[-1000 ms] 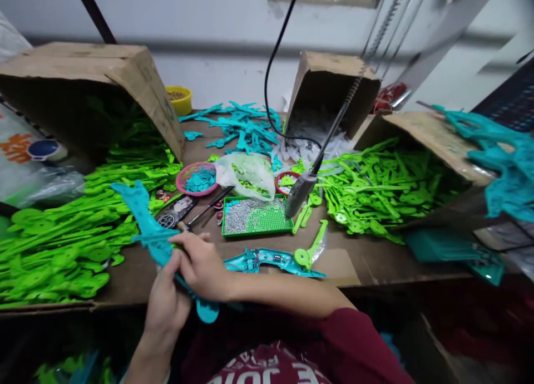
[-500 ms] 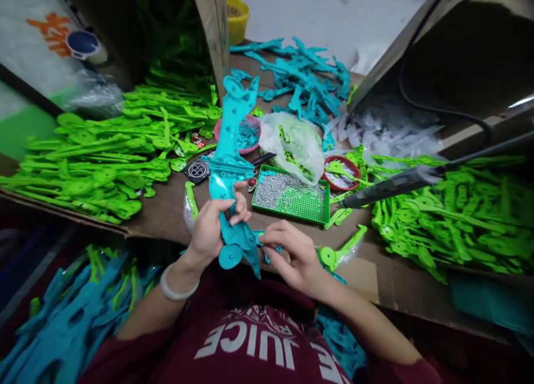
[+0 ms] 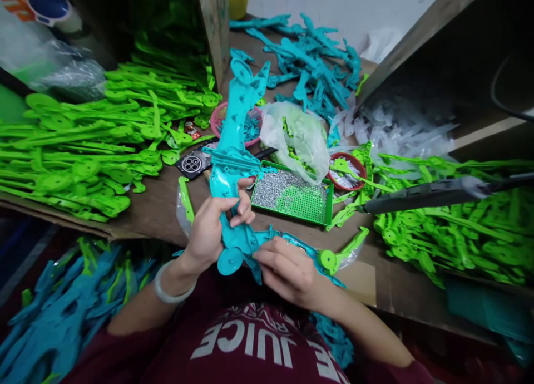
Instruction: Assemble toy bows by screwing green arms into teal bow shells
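Note:
My left hand (image 3: 211,228) is closed around a long teal plastic toy part (image 3: 233,150) that stands up and away from me over the table. My right hand (image 3: 287,272) has its fingers curled at the part's lower end, where a round teal knob (image 3: 230,260) sticks out. Whether these fingers hold anything small is hidden. A second teal piece with a green lever (image 3: 340,253) lies on the table edge just beyond my right hand. A green tray of small silver screws (image 3: 292,193) sits right behind my hands.
Heaps of green plastic parts (image 3: 83,150) cover the table's left and right (image 3: 459,228). Teal parts (image 3: 304,67) lie at the back, more in a bin (image 3: 62,317) at lower left. An electric screwdriver (image 3: 421,195) hangs at right. A plastic bag (image 3: 296,136), pink bowl (image 3: 217,119) and red dish (image 3: 348,175) stand mid-table.
The view has dropped and swung left. My left hand has raised the teal part more upright, and my right hand has moved from the table in against the part's lower end.

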The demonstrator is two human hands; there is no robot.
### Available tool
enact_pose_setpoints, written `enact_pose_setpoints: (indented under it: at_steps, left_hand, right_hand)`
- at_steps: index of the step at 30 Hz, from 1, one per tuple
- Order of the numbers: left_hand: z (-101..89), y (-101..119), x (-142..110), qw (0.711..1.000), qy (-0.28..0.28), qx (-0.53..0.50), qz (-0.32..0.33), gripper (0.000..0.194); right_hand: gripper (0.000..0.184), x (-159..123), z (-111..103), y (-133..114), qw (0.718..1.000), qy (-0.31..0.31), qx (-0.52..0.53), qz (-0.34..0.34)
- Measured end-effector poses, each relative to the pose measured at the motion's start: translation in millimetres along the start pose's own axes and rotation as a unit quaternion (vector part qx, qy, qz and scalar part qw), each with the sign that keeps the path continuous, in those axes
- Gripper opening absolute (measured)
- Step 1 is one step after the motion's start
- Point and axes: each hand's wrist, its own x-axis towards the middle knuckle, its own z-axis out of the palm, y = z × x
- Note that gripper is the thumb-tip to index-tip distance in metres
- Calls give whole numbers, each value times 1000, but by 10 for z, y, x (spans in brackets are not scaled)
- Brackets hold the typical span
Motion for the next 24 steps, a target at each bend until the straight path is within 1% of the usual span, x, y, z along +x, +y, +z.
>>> enact_pose_setpoints:
  at_steps: [2, 5, 6, 7, 9, 10, 11, 12, 13, 14, 15, 17, 19, 21, 24]
  left_hand:
    - [8, -27, -6, 1000, 2, -5, 8, 28]
    - [6, -51, 0, 999, 8, -14, 28, 27]
    - [-4, -51, 4, 999, 9, -18, 34, 27]
    - [-22, -46, 9, 999, 12, -19, 43, 27]
    - [-83, -24, 18, 997, 18, -2, 71, 29]
    - [-126, -10, 20, 996, 17, 17, 87, 32]
    - [-172, 5, 19, 995, 11, 38, 97, 35]
    - [-219, 19, 13, 993, 2, 61, 99, 39]
    - [-264, 30, -2, 992, -2, 82, 97, 43]
    - [-304, 37, -28, 991, 1, 101, 91, 47]
    - [-343, 40, -68, 989, 12, 117, 87, 50]
    - [-430, 39, -191, 985, 47, 143, 86, 56]
    - [-553, 39, -355, 981, 80, 156, 79, 62]
    - [-700, 47, -521, 981, 110, 153, 55, 69]
    - [-861, 63, -696, 980, 155, 122, 4, 67]
  right_hand:
    - [27, 10, 44, -5, 1000, 12, 15, 18]
    - [21, 24, 61, -19, 996, 32, 54, 70]
    - [18, 45, 29, -10, 993, 25, 72, 88]
    - [16, 86, -26, 17, 990, 5, 94, 102]
    - [16, 247, -199, 158, 982, -48, 132, 124]
    - [20, 369, -304, 284, 979, -70, 128, 144]
    - [25, 514, -409, 449, 977, -85, 101, 169]
    - [30, 673, -506, 649, 972, -72, 31, 221]
    - [36, 838, -589, 873, 951, -82, -76, 288]
    - [38, 1000, -652, 1107, 914, -117, -172, 347]
    - [36, 1152, -695, 1335, 897, -116, -203, 374]
    - [29, 1407, -720, 1724, 877, -109, -234, 406]
    - [26, 1574, -693, 1990, 866, -116, -248, 420]
    - [28, 1643, -660, 2149, 857, -134, -260, 426]
    - [30, 1605, -681, 2266, 844, -160, -280, 428]
